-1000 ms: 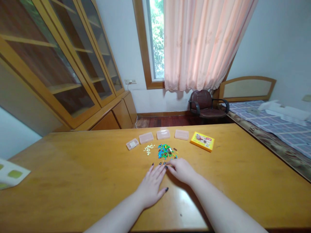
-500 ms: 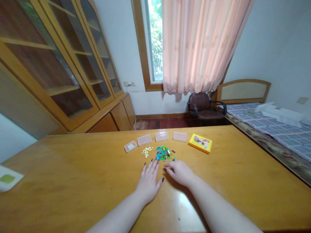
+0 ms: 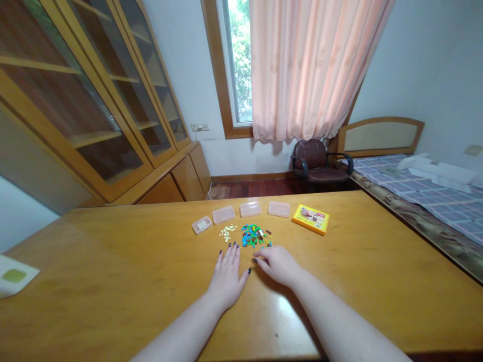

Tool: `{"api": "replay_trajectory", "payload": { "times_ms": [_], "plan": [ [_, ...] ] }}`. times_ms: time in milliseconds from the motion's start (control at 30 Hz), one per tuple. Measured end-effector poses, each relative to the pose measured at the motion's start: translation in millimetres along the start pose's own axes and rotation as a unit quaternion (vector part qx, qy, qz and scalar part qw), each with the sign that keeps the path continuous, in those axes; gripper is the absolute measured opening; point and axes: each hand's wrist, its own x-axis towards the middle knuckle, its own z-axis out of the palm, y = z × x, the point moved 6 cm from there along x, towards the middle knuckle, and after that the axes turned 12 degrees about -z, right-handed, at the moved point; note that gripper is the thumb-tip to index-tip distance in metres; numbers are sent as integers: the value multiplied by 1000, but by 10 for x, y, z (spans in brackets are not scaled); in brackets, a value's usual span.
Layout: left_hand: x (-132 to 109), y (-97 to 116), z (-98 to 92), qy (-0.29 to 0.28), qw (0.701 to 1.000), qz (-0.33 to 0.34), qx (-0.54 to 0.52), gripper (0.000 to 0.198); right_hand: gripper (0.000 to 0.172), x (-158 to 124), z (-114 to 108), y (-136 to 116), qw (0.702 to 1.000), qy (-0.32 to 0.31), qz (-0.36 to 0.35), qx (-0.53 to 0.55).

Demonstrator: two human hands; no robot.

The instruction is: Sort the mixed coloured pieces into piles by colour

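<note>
My left hand (image 3: pixel 225 281) lies open and flat on the table, fingers spread, just in front of a small group of cream-coloured pieces (image 3: pixel 227 233). To its right, my right hand (image 3: pixel 279 264) is closed, with thumb and forefinger drawn together close to the tabletop. Whatever is between those fingertips, if anything, is too small to make out. Beyond the hands is a pile of small plastic building bricks (image 3: pixel 252 236), mostly blue and green, with some brown, yellow and white. A few loose bricks lie at the pile's right edge, near my right knuckles.
Several shallow clear pinkish plastic boxes (image 3: pixel 223 215) stand in an arc behind the bricks; the leftmost holds something whitish. A yellow box (image 3: pixel 310 219) lies at their right. A white object with a green patch (image 3: pixel 14 275) sits at the table's (image 3: pixel 113 281) left edge.
My left hand has shifted slightly left, away from the brick pile, with its fingers still spread. My right hand stays almost where it was, its fingers still drawn together.
</note>
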Motion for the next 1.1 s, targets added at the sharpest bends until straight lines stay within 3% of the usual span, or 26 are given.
{"api": "replay_trajectory", "payload": {
  "times_ms": [167, 267, 533, 667, 867, 1100],
  "plan": [
    [119, -116, -24, 27, 998, -51, 20, 69, 32, -1, 18, 12, 1000, -3, 13, 1],
    [340, -247, -50, 42, 995, -78, 37, 66, 33, 0, 28, 13, 1000, -4, 11, 8],
    [988, -490, -43, 39, 996, -75, 35, 72, 33, -7, 27, 22, 1000, -7, 8, 6],
    [1003, -483, -62, 70, 995, -68, 27, 71, 33, 0, 18, 0, 1000, -5, 2, 6],
    [823, -331, -83, 73, 997, 12, 35, 56, 33, 2, 23, -29, 1000, -2, -8, 10],
    [916, -368, -112, 43, 998, -41, 36, 62, 33, -3, 14, 2, 1000, -3, -3, 9]
  ]
}}
